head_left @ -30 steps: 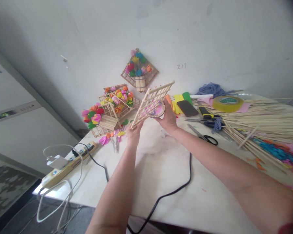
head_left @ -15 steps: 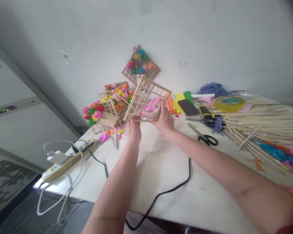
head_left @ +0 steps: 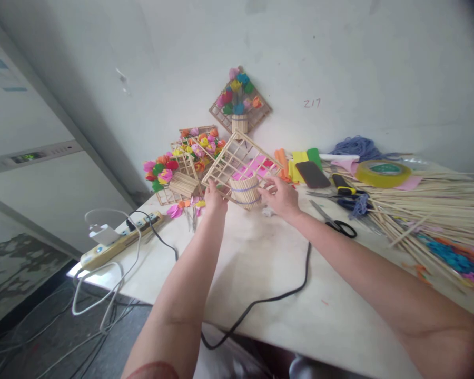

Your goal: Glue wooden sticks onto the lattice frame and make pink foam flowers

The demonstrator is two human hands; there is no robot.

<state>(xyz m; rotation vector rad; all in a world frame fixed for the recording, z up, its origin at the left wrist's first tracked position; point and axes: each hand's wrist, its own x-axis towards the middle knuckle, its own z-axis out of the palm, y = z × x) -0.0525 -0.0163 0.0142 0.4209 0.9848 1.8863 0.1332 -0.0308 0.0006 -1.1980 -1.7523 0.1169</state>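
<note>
Between my hands, a diamond-shaped wooden lattice point(head_left: 232, 154) is held up above the table, tilted back. On its lower front sits a small basket of upright sticks point(head_left: 245, 192) bound with blue cord. My left hand point(head_left: 215, 197) grips the lattice at its left corner. At the right, my right hand point(head_left: 280, 196) has its thumb and fingers closed on the lattice's right edge beside the basket. Behind it a finished lattice with paper flowers point(head_left: 240, 97) leans against the wall. More flower-covered lattices point(head_left: 185, 168) are piled to the left.
Scissors point(head_left: 334, 221), a phone point(head_left: 312, 175), yellow tape point(head_left: 384, 173) and blue cord point(head_left: 357, 149) lie on the right. Many thin sticks point(head_left: 430, 195) spread beyond them. A power strip point(head_left: 120, 241) rests at the left edge, and a black cable point(head_left: 260, 301) crosses the table point(head_left: 260, 258).
The lattice has turned into a diamond and its basket now stands upright, facing me. My right hand has shifted from around the basket to the right edge. The view has swung slightly left.
</note>
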